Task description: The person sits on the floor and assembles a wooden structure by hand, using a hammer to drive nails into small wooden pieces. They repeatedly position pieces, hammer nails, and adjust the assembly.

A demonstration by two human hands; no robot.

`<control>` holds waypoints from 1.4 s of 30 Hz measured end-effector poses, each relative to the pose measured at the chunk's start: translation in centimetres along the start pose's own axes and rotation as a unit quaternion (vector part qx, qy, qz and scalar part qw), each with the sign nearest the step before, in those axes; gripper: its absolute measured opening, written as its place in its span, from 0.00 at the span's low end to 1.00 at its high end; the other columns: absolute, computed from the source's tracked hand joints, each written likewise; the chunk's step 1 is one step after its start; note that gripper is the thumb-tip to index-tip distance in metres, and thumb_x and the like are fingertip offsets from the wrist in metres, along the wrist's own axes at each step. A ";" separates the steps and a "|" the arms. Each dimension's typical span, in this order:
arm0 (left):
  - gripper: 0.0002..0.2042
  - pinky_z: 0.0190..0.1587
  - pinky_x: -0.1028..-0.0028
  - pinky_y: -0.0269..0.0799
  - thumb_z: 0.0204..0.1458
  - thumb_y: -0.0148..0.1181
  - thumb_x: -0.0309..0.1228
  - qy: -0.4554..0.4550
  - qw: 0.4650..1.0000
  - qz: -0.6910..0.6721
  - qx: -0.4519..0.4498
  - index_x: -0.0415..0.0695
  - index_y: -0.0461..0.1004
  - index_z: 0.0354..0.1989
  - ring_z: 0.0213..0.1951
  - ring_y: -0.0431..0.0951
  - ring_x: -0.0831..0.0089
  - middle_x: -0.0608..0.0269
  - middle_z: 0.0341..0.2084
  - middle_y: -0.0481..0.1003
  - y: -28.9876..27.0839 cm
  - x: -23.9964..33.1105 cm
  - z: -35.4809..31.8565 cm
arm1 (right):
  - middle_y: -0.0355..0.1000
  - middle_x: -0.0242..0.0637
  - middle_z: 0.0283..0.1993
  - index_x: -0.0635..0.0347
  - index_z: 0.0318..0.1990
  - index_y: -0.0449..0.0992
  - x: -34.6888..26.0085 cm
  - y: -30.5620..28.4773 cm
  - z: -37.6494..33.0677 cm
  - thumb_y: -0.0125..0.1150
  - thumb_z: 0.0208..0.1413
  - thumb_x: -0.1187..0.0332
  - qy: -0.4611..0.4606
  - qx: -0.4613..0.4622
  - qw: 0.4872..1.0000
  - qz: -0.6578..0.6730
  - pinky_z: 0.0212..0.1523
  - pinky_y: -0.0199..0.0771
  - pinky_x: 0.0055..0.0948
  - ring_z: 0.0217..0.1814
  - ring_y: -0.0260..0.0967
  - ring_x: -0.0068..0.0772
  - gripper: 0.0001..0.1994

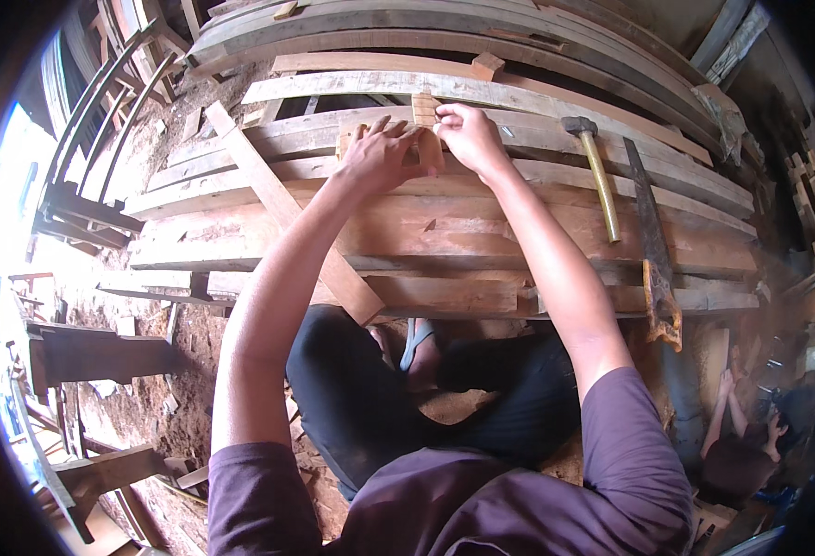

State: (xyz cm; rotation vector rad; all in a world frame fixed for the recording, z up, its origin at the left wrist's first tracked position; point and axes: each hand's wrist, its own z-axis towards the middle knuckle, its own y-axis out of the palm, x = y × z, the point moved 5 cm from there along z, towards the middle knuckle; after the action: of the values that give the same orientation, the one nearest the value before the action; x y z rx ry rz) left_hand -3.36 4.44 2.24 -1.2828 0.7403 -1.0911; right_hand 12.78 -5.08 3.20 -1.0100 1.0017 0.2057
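Two bare hands noted over a timber stack (445,221). By the right hand (470,137), the edge of a small wood block (425,106) is pinched between thumb and fingertips. By the left hand (380,157), fingers spread, a pale wooden piece (431,151) is partly covered; whether it is clamped cannot be told. Both pieces are sited above the farther planks, just beside each other. A slanting board (264,182) is crossed, and partly hidden, by the left forearm. To the right, a yellow-handled hammer (598,176) and a handsaw (649,232) are laid across the planks, near each other. Farther out, a reddish offcut (488,66) is seen on a plank.
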 end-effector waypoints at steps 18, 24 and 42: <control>0.37 0.67 0.52 0.77 0.64 0.56 0.71 -0.084 0.992 0.009 -0.093 0.58 0.79 0.71 0.63 0.83 0.51 0.52 0.58 0.85 -4.1 0.0 5.2 | 0.83 0.39 0.48 0.54 0.56 0.84 11.8 -8.5 -6.5 0.69 0.61 0.74 -0.159 0.386 0.902 -0.113 0.59 0.76 0.49 0.53 0.77 0.50 0.16; 0.38 0.67 0.49 0.77 0.62 0.57 0.74 -0.070 0.983 0.057 -0.160 0.68 0.74 0.75 0.64 0.82 0.51 0.52 0.57 0.85 -1.6 0.0 7.5 | 0.82 0.41 0.48 0.54 0.56 0.84 11.7 -8.1 -6.8 0.68 0.60 0.74 -0.142 0.349 0.922 -0.087 0.59 0.76 0.50 0.54 0.77 0.52 0.16; 0.41 0.65 0.57 0.78 0.56 0.73 0.56 -0.099 0.987 -0.043 -0.118 0.57 0.69 0.78 0.61 0.84 0.52 0.47 0.58 0.84 -0.9 0.0 9.2 | 0.83 0.43 0.47 0.57 0.56 0.83 11.2 -7.5 -6.7 0.69 0.61 0.75 -0.124 0.308 0.942 -0.048 0.60 0.75 0.50 0.53 0.78 0.53 0.16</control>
State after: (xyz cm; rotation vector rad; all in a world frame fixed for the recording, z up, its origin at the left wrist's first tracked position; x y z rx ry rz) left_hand 4.79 7.92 4.78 -1.6121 0.6836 -0.9477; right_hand 19.32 -17.64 -1.98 -0.4407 0.7122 -0.0637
